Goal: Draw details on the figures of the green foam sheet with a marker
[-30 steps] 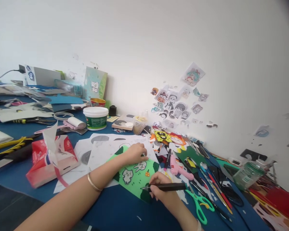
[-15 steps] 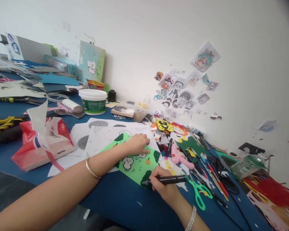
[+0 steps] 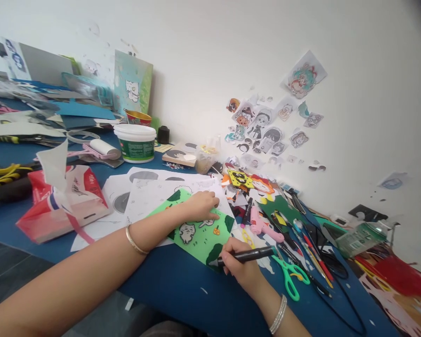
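A light green sheet (image 3: 199, 243) with cartoon animals, orange shapes and dark green corner patches lies slanted on the blue table. My left hand (image 3: 202, 206) rests flat across its upper part, fingers stretched out. In my right hand (image 3: 240, 264) is a black marker pen (image 3: 252, 254), pinched near its tip. The tip is at the dark green patch (image 3: 214, 254) in the sheet's near corner; whether it touches cannot be made out. White printed papers (image 3: 136, 199) lie under and behind the sheet. Green-handled scissors (image 3: 290, 276) lie just right of my right hand.
A pink glue gun (image 3: 264, 227), brushes and pens (image 3: 315, 257), and paper scraps crowd the right side, with a black cable (image 3: 347, 304). A tissue pack (image 3: 66, 201) and a white-lidded tub (image 3: 134, 142) stand left. Cut-out drawings (image 3: 263, 124) cover the wall behind.
The view has shifted slightly. My right hand still grips the marker pen at the near corner, its tip slightly farther right along the dark patch. My left hand stays on the sheet.
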A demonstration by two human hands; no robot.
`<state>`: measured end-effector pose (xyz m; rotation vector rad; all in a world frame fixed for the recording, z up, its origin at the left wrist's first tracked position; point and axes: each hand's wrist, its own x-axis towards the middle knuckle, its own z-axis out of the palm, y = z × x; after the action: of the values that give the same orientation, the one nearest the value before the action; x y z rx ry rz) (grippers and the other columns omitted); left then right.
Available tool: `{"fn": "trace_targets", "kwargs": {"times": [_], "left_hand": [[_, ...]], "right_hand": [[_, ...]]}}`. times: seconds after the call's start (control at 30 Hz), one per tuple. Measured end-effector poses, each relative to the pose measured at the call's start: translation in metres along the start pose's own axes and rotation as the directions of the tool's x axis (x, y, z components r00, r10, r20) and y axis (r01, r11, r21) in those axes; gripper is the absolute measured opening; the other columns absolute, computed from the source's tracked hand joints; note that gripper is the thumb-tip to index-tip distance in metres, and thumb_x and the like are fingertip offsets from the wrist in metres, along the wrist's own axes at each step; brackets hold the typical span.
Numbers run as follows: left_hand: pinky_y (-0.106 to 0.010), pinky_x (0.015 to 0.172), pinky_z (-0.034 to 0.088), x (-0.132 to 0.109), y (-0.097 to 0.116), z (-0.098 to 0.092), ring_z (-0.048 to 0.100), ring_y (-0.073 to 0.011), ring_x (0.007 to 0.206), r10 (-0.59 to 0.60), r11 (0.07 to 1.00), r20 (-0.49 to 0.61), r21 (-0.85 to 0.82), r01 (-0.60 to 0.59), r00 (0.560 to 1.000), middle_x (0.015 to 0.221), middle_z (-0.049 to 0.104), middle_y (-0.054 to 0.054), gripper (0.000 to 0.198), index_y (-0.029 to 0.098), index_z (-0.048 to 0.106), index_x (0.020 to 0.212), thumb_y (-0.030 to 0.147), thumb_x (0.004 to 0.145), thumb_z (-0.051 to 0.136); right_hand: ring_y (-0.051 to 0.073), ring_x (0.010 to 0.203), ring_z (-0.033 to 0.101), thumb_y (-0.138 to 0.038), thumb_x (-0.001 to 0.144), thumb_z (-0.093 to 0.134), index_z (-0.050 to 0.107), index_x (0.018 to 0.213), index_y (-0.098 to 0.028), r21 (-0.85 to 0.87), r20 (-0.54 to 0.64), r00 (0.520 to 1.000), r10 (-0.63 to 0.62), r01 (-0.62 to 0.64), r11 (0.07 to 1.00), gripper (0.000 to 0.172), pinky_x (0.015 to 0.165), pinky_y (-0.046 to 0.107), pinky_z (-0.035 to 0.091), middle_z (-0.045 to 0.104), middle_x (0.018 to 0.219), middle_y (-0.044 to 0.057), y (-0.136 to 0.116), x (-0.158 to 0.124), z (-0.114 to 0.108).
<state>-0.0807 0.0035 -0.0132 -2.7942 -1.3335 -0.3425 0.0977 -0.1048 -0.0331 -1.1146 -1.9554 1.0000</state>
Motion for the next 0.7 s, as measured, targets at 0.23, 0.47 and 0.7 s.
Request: {"fn": "trace_targets", "kwargs": {"times": [0.23,0.47,0.7], "left_hand": [[-0.030,0.067,0.039,0.0004,0.0007,-0.0006,0.055,-0.0234,0.084,-0.007,1.000,0.005,0.000,0.007,1.000,0.094,0.059,-0.009,0.036,0.019,0.058,0.095,0.050,0.077,0.055],[-0.031,0.066,0.040,0.0012,0.0001,0.0002,0.056,-0.0244,0.083,0.007,1.000,-0.003,-0.006,-0.007,1.000,0.093,0.059,-0.009,0.036,0.018,0.059,0.094,0.050,0.077,0.056],[-0.031,0.066,0.039,0.0013,-0.0005,0.0012,0.056,-0.0242,0.083,0.011,1.000,-0.001,-0.001,-0.011,1.000,0.094,0.059,-0.010,0.037,0.018,0.059,0.095,0.050,0.077,0.055]], "right_hand": [[0.014,0.050,0.049,-0.026,0.073,0.046,0.041,0.055,-0.022,-0.158,-0.063,0.997,-0.038,0.027,0.987,0.020,0.051,0.026,0.036,0.050,0.050,-0.002,0.0008,-0.0001,0.0002],[0.013,0.050,0.049,-0.025,0.074,0.046,0.042,0.055,-0.022,-0.165,-0.071,0.997,-0.039,0.027,0.986,0.019,0.050,0.025,0.036,0.051,0.050,-0.002,0.0026,-0.0010,0.0007],[0.013,0.048,0.048,-0.026,0.075,0.046,0.043,0.055,-0.022,-0.190,-0.112,0.992,-0.057,0.035,0.981,0.021,0.049,0.026,0.036,0.050,0.048,-0.002,0.0046,0.0001,0.0010]]}}
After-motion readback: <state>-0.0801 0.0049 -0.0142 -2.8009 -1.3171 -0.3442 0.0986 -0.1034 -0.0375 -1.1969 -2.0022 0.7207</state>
